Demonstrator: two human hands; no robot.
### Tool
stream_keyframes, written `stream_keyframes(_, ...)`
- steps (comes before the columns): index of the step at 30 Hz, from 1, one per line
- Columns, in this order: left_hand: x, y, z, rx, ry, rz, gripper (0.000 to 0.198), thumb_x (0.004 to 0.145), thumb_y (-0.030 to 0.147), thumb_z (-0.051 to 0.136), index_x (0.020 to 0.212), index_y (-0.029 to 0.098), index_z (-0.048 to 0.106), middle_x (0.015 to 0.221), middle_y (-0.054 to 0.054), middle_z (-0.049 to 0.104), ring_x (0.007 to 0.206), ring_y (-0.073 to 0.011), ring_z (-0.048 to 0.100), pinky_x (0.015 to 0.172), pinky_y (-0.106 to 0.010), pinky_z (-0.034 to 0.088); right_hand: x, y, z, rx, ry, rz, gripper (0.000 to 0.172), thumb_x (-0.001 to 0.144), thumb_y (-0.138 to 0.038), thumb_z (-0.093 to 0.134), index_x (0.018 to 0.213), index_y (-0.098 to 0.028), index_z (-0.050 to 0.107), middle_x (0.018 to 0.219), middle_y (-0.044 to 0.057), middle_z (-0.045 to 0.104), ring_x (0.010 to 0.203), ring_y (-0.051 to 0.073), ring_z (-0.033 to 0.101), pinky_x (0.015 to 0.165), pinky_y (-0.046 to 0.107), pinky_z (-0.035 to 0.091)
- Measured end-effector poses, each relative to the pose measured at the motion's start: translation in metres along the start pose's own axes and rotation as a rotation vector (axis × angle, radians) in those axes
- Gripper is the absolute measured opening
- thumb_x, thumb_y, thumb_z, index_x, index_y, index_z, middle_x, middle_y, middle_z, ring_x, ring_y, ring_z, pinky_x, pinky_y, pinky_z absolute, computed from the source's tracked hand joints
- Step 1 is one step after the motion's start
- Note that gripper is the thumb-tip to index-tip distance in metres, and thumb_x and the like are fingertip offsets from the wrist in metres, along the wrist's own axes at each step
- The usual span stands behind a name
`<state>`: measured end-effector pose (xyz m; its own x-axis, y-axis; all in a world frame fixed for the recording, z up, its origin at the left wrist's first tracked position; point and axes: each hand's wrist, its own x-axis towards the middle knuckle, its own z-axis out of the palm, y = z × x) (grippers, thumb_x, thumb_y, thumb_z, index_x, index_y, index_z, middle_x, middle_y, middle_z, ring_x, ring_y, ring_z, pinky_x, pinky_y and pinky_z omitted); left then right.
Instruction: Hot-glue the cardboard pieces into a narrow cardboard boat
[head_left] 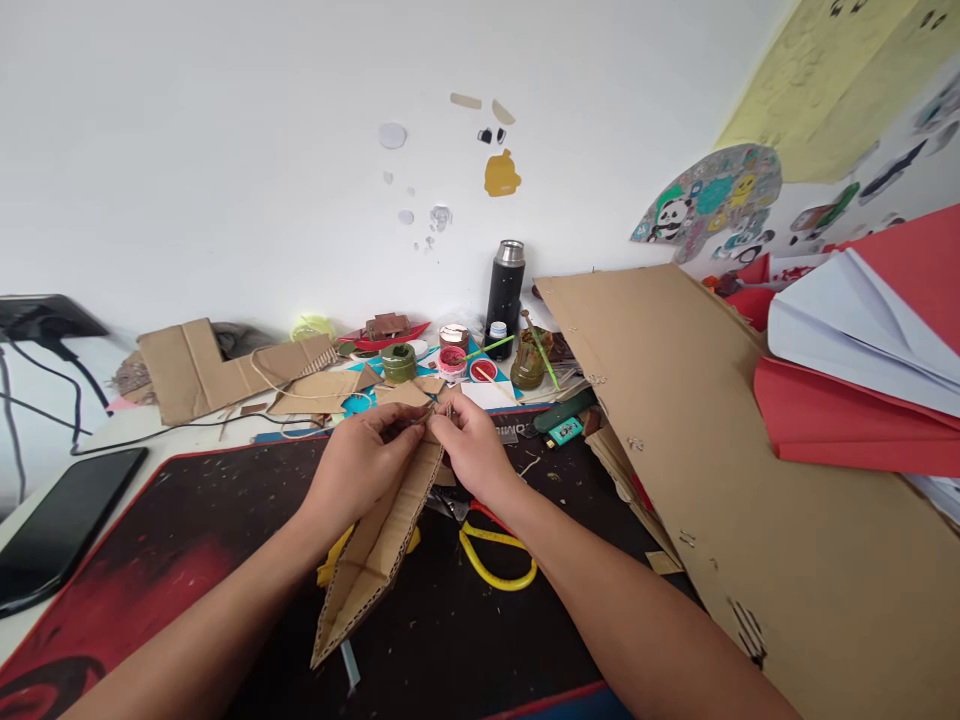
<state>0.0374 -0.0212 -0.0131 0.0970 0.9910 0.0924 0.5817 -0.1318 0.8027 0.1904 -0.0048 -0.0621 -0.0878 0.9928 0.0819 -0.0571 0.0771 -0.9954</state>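
Both the left hand (360, 462) and the right hand (471, 447) pinch the far end of a folded corrugated cardboard piece (379, 548), held above the black mat (187, 520) on the bench, with yellow-handled scissors (495, 550) lying just beside it.

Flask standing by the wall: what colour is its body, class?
Black, with a silver cap; the flask shows best in the head view.

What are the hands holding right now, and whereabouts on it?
The left hand and right hand both pinch the folded cardboard strip at its far end, away from the body.
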Motion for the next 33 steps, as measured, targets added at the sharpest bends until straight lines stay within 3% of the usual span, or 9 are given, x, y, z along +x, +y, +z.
stream_keyframes(33,-0.0002,-0.0001,0.0009,0.028,-0.005,0.016,0.037,0.086,0.047,0.061,0.104,0.023,0.081,0.112,-0.007,0.086,0.098,-0.0318,0.078,0.094,-0.043,0.057,-0.0004,-0.0012,0.0009,0.010,0.014,-0.011,0.010,0.082,-0.026,0.056,0.075,-0.025,0.050,0.069,-0.005,0.047,0.066,0.017,0.043,0.062,0.030,0.033)
